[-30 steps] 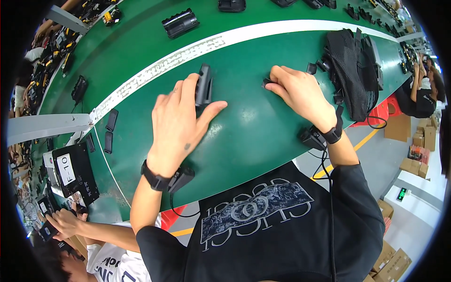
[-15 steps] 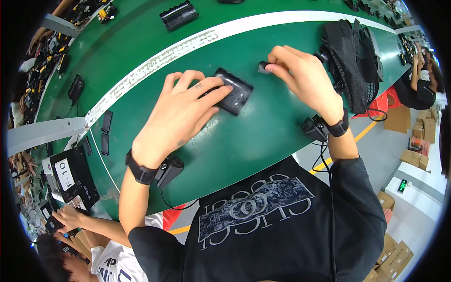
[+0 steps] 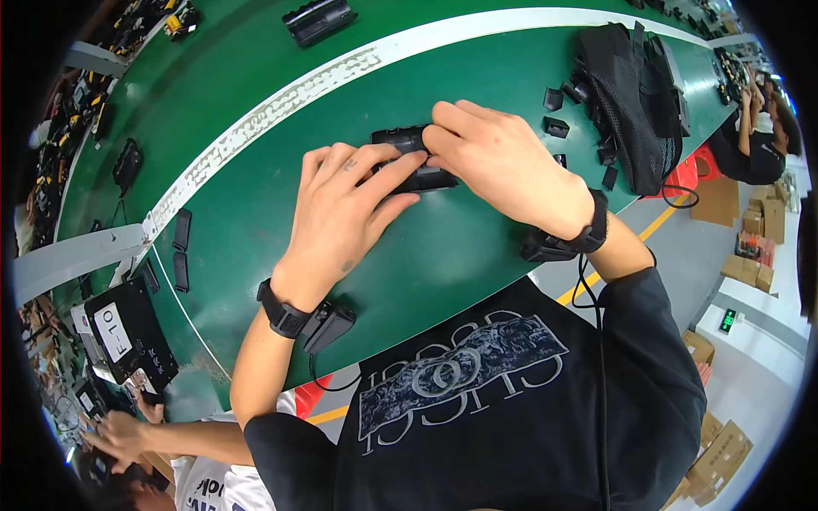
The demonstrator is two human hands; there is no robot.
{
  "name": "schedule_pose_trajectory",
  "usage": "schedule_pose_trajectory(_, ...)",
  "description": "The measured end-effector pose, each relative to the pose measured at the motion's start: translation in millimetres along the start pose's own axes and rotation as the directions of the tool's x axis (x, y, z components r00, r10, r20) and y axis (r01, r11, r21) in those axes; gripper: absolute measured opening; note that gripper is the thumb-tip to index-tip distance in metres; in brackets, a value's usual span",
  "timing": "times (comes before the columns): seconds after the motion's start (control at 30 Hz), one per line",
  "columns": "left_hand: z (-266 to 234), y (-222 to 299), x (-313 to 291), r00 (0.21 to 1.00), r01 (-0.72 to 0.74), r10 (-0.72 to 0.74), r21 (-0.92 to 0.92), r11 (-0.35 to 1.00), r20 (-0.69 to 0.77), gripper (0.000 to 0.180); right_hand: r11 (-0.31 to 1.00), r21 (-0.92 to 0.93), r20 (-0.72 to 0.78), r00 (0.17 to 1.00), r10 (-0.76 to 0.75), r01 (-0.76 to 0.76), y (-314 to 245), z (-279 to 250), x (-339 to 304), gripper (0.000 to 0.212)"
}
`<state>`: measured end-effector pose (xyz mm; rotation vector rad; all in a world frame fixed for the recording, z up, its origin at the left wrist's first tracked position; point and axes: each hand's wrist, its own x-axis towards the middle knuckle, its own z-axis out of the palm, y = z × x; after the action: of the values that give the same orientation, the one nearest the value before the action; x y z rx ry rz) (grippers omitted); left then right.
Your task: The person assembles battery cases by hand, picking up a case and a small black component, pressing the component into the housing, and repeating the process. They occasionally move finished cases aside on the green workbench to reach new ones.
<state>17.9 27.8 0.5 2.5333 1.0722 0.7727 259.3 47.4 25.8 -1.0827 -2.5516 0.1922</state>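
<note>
On the green table a black plastic housing (image 3: 436, 180) with a ribbed far edge lies in front of me. My left hand (image 3: 336, 213) grips its left side, fingers over the top and thumb along the near side. At the housing's right end is my right hand (image 3: 515, 170), its fingertips pinched together and pressed against it. The small black plastic piece that those fingers held a moment ago is now mostly hidden behind them. Both wrists wear black straps with small black boxes.
A black mesh bag (image 3: 626, 106) lies at the right, with several small black pieces (image 3: 556, 127) beside it. Another black housing (image 3: 319, 21) sits past the white strip (image 3: 477, 21). Two flat black parts (image 3: 181, 230) and a grey post (image 3: 85, 260) are at left. A co-worker's arm (image 3: 192, 441) shows lower left.
My right hand has moved left, bringing the small black piece to the housing. The housing has turned more level under my left hand. The co-worker's hand at lower left has moved.
</note>
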Motion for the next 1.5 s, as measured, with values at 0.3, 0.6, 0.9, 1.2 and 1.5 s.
schedule_pose_trajectory(0.3, 14.8, 5.4, 0.0, 1.000, -0.027, 0.027, 0.056, 0.998, 0.014, 0.042, 0.997, -0.040, 0.150, 0.987, -0.065, 0.072, 17.8, 5.9, 5.3, 0.016)
schedule_pose_trajectory(0.6, 8.5, 16.2, -8.5, 0.985, 0.164, -0.158, -0.094, 0.982, 0.069, 0.048, 0.994, -0.032, -0.023, 0.994, 0.103, -0.104, 11.4, -25.9, -25.7, 0.017)
schedule_pose_trajectory(0.9, -15.5, -25.8, 15.4, 0.992, 0.052, -0.064, 0.110, 0.993, 0.110, 0.050, 0.905, -0.189, -0.004, 0.922, 0.387, -0.381, 63.0, -52.3, -78.4, 0.021)
schedule_pose_trajectory(1.2, -100.3, -175.8, -13.6, 0.892, 0.439, -0.272, 0.550, 0.711, -0.360, 0.043, 0.901, -0.110, -0.035, 0.908, 0.417, -0.419, 38.9, -62.5, -76.3, 0.020)
schedule_pose_trajectory(1.5, -187.7, -228.6, -89.1, 0.734, 0.667, -0.472, 0.653, 0.360, -0.489, 0.045, 0.850, -0.319, -0.124, 0.907, 0.402, -0.420, 47.1, -59.9, -64.7, 0.010)
